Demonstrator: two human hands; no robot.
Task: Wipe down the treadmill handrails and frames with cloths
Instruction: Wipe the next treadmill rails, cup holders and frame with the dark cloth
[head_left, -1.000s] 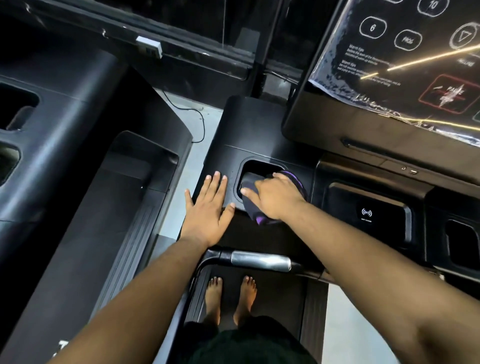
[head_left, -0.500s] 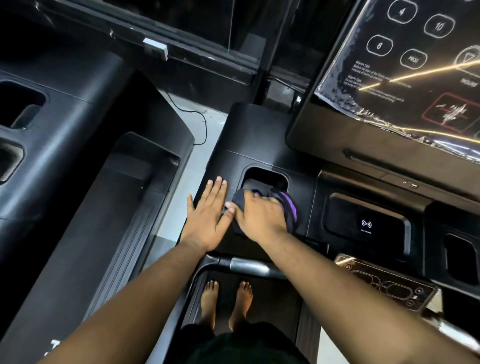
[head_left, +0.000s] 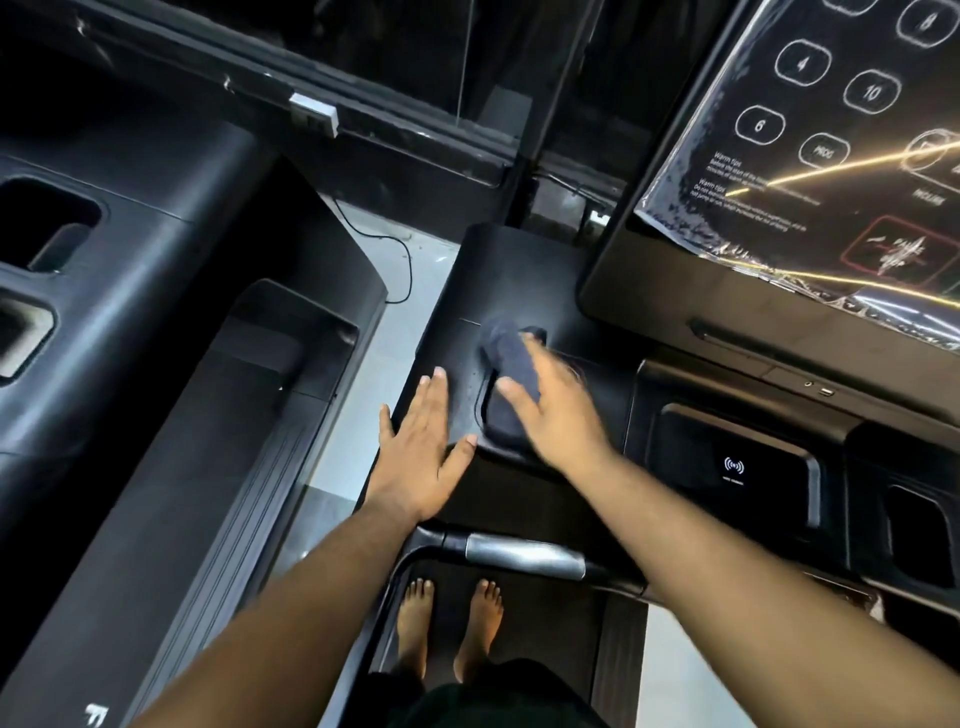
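A dark grey cloth (head_left: 508, 349) lies bunched on the treadmill's black console panel (head_left: 498, 275), over the far rim of the cup-holder recess (head_left: 501, 421). My right hand (head_left: 556, 410), blurred by motion, presses on the cloth from its near side, fingers spread over it. Resting flat on the panel's left part is my left hand (head_left: 423, 457), fingers apart, holding nothing. The silver-and-black handrail bar (head_left: 519, 555) runs below both hands.
The touch screen (head_left: 810, 171) under plastic film rises at the right. A wireless charging pad (head_left: 735, 467) sits right of my hands. A second treadmill (head_left: 171, 415) stands at the left across a strip of pale floor. My bare feet (head_left: 449, 623) are on the belt.
My right hand has pushed the cloth up and away, from the near rim of the cup holder to its far rim. The left hand has stayed flat on the panel.
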